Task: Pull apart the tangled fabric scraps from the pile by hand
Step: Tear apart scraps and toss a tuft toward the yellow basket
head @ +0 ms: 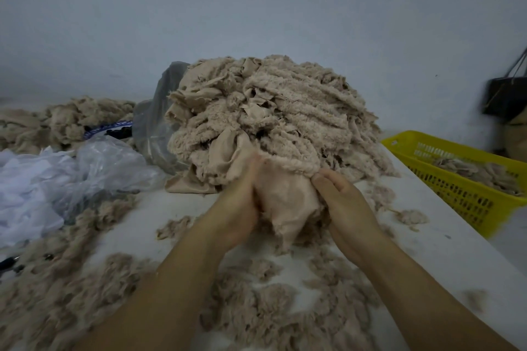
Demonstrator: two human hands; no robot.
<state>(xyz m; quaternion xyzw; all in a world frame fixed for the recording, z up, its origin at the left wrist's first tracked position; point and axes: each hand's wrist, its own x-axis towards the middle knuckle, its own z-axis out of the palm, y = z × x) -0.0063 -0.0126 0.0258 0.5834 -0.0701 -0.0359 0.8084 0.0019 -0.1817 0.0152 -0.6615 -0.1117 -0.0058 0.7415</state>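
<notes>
Loose fluff (256, 308) litters the tabletop (427, 251) beneath both forearms, nearest of all. Just past it, the left hand (236, 208) and the right hand (342, 202) clamp the same smooth beige scrap (288, 202), one on each side, with the cloth bunched between them. The scrap hangs with its long axis running away from the hands, up into the foot of the pile (279, 117), which rises directly beyond the knuckles.

Both hands are equally near, so the parting pull looks set to go sideways and back toward the body. The left fingers are buried in the folds, so their grip cannot be read finely. How deep the scrap's far end is snagged is hidden. Beyond the right hand sits a yellow basket (456, 179).
</notes>
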